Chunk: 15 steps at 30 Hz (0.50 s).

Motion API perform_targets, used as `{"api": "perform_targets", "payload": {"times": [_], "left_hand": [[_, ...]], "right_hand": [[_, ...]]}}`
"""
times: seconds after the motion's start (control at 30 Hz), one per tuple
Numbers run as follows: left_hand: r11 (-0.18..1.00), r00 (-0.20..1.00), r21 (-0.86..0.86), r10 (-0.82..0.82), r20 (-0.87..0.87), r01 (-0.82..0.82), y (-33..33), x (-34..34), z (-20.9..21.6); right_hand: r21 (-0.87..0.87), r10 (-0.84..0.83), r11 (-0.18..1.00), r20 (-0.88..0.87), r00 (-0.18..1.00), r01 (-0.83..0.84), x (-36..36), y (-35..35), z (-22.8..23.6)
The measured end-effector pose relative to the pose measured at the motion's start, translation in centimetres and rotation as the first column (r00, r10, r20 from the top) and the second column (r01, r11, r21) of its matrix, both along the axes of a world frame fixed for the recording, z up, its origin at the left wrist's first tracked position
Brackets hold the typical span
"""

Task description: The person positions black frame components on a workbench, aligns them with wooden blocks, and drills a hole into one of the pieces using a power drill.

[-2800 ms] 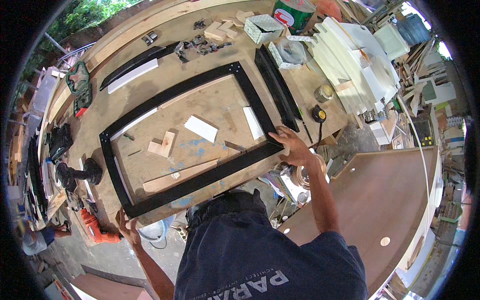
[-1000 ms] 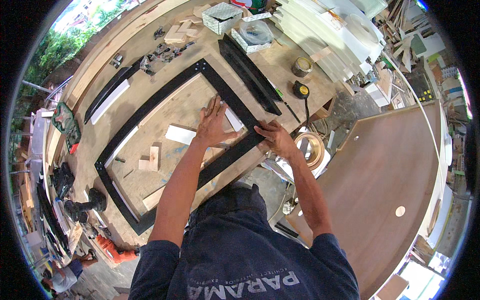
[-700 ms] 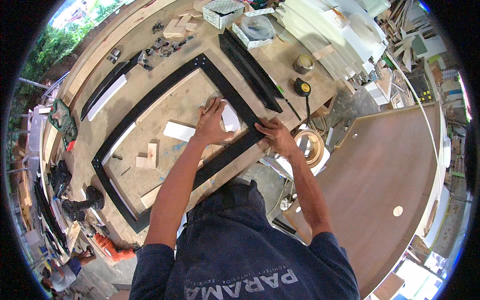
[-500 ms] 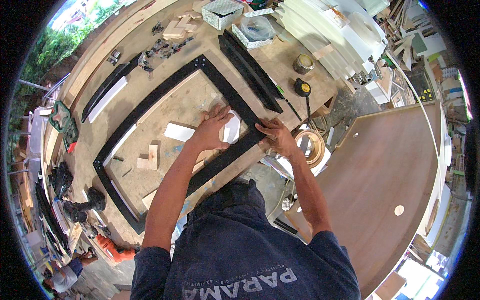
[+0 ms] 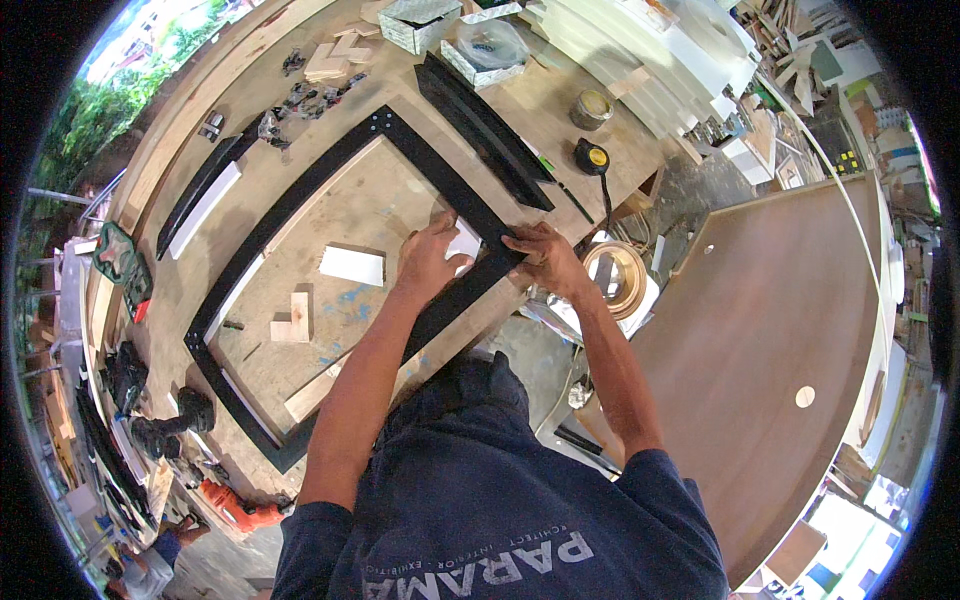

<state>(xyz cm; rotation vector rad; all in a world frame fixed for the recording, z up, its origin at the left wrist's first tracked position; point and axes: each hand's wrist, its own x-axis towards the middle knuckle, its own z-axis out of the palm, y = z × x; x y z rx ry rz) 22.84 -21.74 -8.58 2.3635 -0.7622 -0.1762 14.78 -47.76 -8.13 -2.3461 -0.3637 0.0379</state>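
Observation:
A large black four-sided frame [image 5: 290,205] lies flat on the wooden workbench. My left hand [image 5: 430,262] is inside it, thumb and fingers pressing a white block [image 5: 464,243] into the inner corner nearest me on the right. On the outside of that same corner, my right hand [image 5: 546,262] grips the black frame, its fingertips lying over the top face. Left of my left hand, a loose white block [image 5: 352,265] rests within the frame, near an L-shaped pair of pale wood pieces [image 5: 294,319]. My fingers partly hide the pressed block and the corner joint.
Black strips [image 5: 485,130] lie beyond the frame, with a tape measure [image 5: 591,156] and a tape roll [image 5: 592,110] to their right. A black cordless tool [image 5: 175,425] and an orange power tool [image 5: 238,507] are at lower left. A large brown panel [image 5: 750,370] stands right.
My left hand has moved right, bringing the white block close against the frame's corner. My right hand stays on the corner. The whole view has shifted slightly.

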Motion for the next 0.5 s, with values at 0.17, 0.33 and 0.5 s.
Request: {"api": "perform_targets", "payload": {"times": [0.17, 0.33, 0.5], "left_hand": [[0.967, 0.967, 0.041, 0.252, 0.023, -0.253, -1.5, -2.9, 2.2], [0.961, 0.966, 0.107, 0.255, 0.031, -0.257, -1.3, -2.6, 1.9], [0.941, 0.929, 0.082, 0.337, -0.155, -0.328, -2.0, -3.0, 1.2]], "right_hand": [[0.032, -0.038, 0.999, 0.026, 0.999, 0.037, -0.6, 0.1, 0.1], [0.024, -0.023, 0.999, 0.027, 0.999, 0.022, -0.6, 0.1, 0.1], [0.009, -0.012, 1.000, 0.057, 0.998, 0.011, -0.2, -0.1, -0.5]]}}
